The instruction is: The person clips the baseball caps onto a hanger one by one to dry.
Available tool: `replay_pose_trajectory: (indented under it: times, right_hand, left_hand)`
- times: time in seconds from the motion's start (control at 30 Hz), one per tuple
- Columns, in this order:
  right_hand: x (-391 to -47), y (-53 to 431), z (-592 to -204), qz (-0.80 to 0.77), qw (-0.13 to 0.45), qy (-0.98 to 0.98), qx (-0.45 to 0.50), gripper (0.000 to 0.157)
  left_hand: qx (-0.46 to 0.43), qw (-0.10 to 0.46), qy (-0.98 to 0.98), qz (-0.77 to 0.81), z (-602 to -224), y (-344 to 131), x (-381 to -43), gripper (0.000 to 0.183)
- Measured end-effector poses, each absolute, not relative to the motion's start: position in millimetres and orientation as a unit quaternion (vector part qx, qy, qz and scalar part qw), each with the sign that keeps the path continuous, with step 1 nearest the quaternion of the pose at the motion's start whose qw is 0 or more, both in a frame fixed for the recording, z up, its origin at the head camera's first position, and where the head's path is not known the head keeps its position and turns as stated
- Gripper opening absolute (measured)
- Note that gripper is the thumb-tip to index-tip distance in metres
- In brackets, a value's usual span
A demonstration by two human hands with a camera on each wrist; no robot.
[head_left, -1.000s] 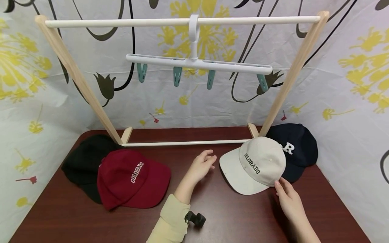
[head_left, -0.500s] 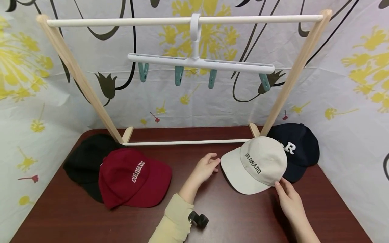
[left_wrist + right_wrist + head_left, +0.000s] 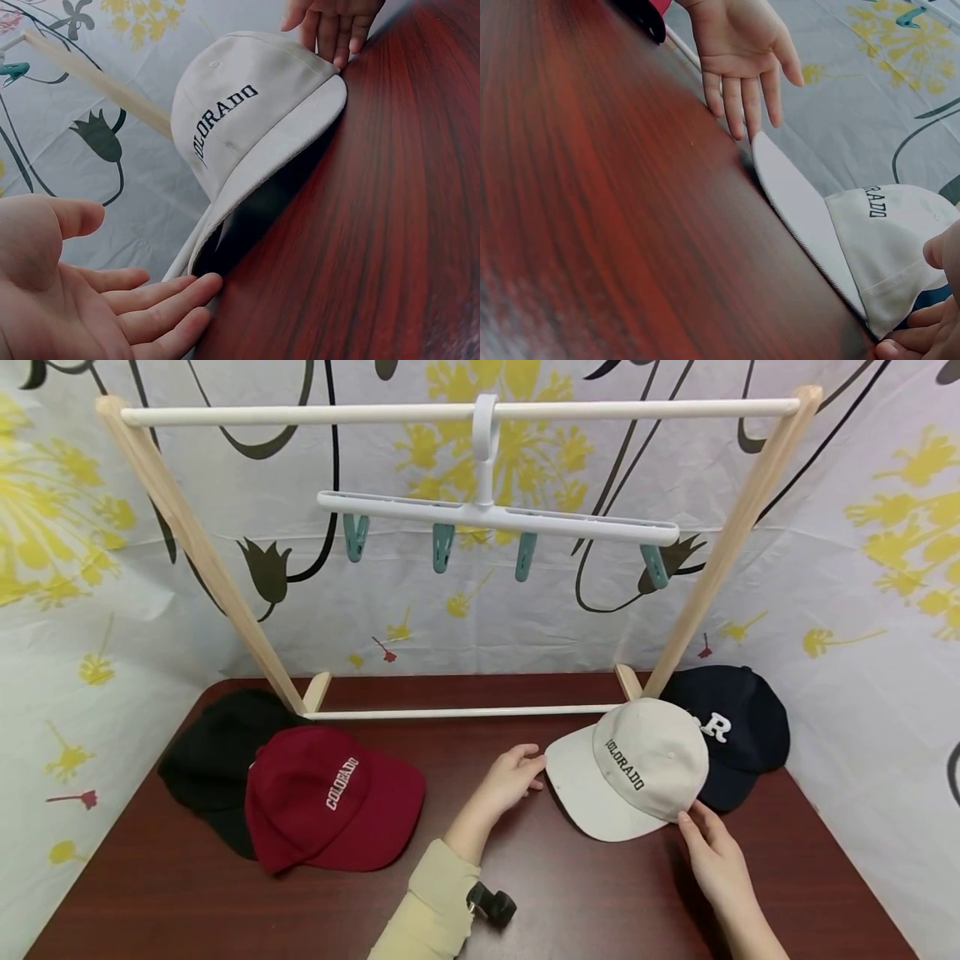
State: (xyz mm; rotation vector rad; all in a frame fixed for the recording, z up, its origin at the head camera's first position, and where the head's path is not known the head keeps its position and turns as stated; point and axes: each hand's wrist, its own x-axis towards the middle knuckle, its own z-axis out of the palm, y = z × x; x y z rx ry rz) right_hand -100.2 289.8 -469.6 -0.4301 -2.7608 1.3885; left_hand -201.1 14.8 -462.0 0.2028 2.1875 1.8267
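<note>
An off-white baseball cap (image 3: 648, 756) lettered "COLORADO" lies on the right side of the table, overlapping a navy cap (image 3: 746, 718) with a white "R". My left hand (image 3: 510, 781) is at the front edge of its brim, fingers extended; in the left wrist view the fingertips (image 3: 210, 283) reach the brim's lower edge. At the cap's near right side is my right hand (image 3: 716, 852), its fingertips touching the edge where brim meets crown. Its fingers look fairly straight, with the thumb apart from them. A dark red cap (image 3: 322, 802) partly covers a black cap (image 3: 217, 756) at the left.
A wooden rack (image 3: 731, 543) with white bars stands at the back of the dark red-brown table (image 3: 570, 902). From its top bar hangs a white hanger (image 3: 495, 516) with several teal clips (image 3: 442, 547). A patterned cloth surrounds the table.
My left hand has moved right, up to the off-white cap's brim. My right hand stays at the cap's side, and the caps lie as before.
</note>
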Motion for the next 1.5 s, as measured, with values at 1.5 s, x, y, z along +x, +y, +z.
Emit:
replay_pose_trajectory:
  times: [1.5]
  right_hand:
    - [-100.5,288.4,-477.2,0.432,0.067,-0.89,-0.125,0.059]
  left_hand:
    - [0.01,0.116,0.674,0.729,-461.2,20.7,-200.2,0.047]
